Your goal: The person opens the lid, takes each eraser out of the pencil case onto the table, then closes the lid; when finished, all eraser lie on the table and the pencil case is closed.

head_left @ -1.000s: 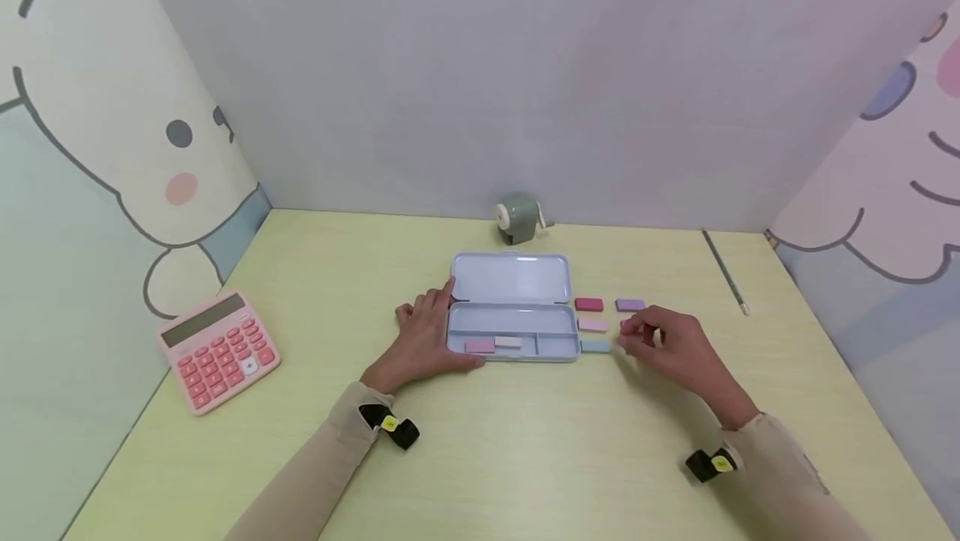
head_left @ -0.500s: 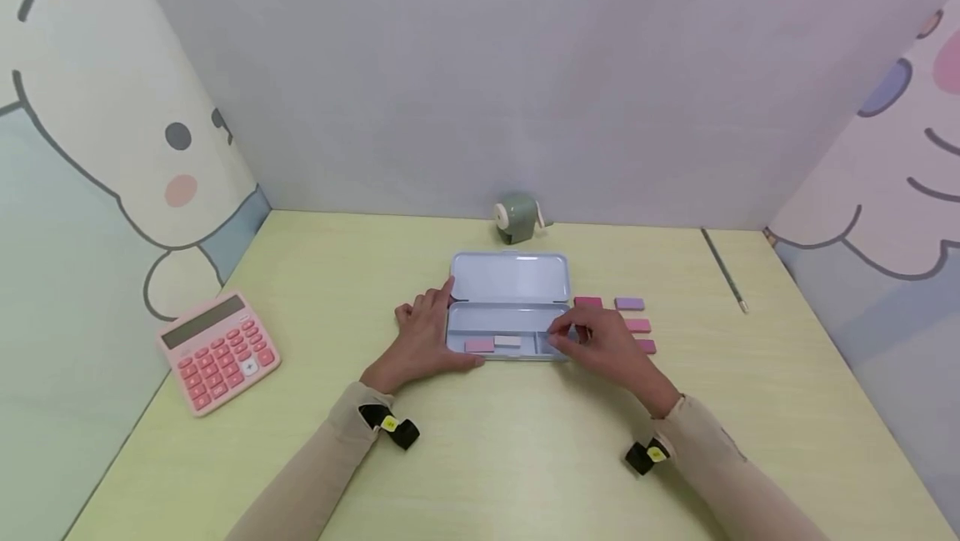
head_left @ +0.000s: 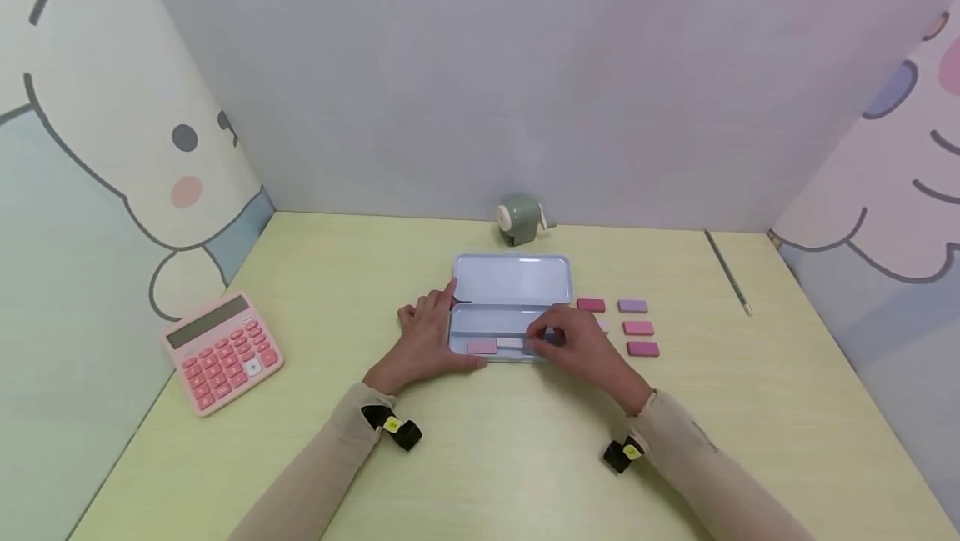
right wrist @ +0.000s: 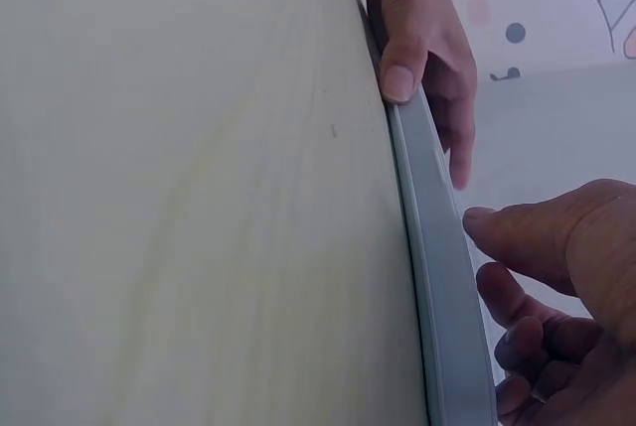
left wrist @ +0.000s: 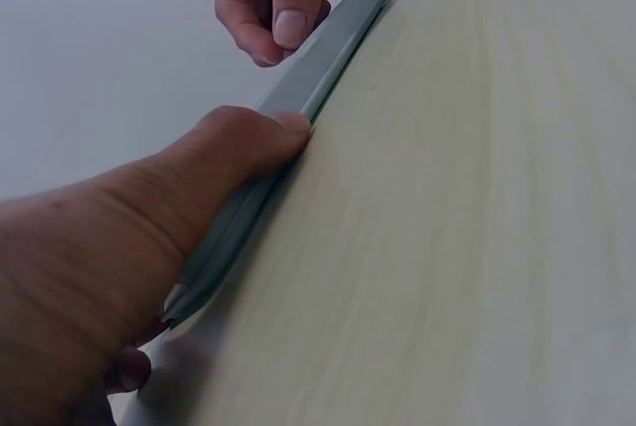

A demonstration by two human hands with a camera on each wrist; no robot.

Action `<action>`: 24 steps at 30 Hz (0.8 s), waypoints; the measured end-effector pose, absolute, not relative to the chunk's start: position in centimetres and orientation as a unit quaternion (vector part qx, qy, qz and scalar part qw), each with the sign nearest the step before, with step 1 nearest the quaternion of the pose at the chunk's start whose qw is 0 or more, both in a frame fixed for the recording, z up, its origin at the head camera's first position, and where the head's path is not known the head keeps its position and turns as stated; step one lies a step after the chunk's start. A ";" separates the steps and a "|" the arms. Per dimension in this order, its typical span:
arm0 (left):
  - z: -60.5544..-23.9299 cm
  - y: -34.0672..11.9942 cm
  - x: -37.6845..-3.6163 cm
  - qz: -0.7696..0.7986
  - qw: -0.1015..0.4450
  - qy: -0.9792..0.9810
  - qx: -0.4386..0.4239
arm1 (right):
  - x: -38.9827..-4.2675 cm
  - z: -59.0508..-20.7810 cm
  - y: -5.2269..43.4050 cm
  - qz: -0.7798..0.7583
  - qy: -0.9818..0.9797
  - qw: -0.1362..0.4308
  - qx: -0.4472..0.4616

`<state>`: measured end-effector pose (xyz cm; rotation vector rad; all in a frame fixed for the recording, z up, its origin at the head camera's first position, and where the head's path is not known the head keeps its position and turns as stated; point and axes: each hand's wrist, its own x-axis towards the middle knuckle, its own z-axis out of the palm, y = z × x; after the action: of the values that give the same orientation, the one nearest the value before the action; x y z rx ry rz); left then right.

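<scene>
head view shows an open pale blue pencil case [head_left: 513, 278] lying in the middle of the yellow-green table [head_left: 480, 458], its long axis running left to right across the person, the lid laid back flat toward the far wall. the case looks like thin painted metal with rounded corners, and a low divider splits the shallow tray. in the front compartment lie a pink eraser [head_left: 482, 347] and a white eraser [head_left: 509, 343], both small flat rectangular blocks, set end to end along the case's length.

the left hand [head_left: 424, 341] rests against the left end of the case, fingers relaxed and spread, thumb pressed along the front rim, as the left wrist view confirms. the right hand [head_left: 573, 345] is over the right part of the tray, its fingers curled and bunched at the tips just right of the white eraser; whether they pinch anything cannot be told, since the fingers hide it.

right of the case, on the table, lie more matte blocks in rows: a dark pink eraser [head_left: 591, 305], a purple eraser [head_left: 632, 306], another pink one [head_left: 638, 328] and a deep pink one [head_left: 642, 348], all with long sides left to right.

a round green pencil sharpener [head_left: 519, 217] stands behind the case, a pencil [head_left: 726, 271] lies far right, and a pink calculator [head_left: 221, 353] sits far left.
</scene>
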<state>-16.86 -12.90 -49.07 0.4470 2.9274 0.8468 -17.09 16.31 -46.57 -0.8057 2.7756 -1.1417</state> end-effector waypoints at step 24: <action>-49.3 -12.9 -17.0 0.272 0.029 0.951 0.146 | -17.8 -45.2 13.8 -0.281 0.927 0.062 -0.241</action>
<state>-16.99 -12.92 -49.26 0.4500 2.9320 0.8387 -17.79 13.82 -45.16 -0.7277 2.8016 -0.8497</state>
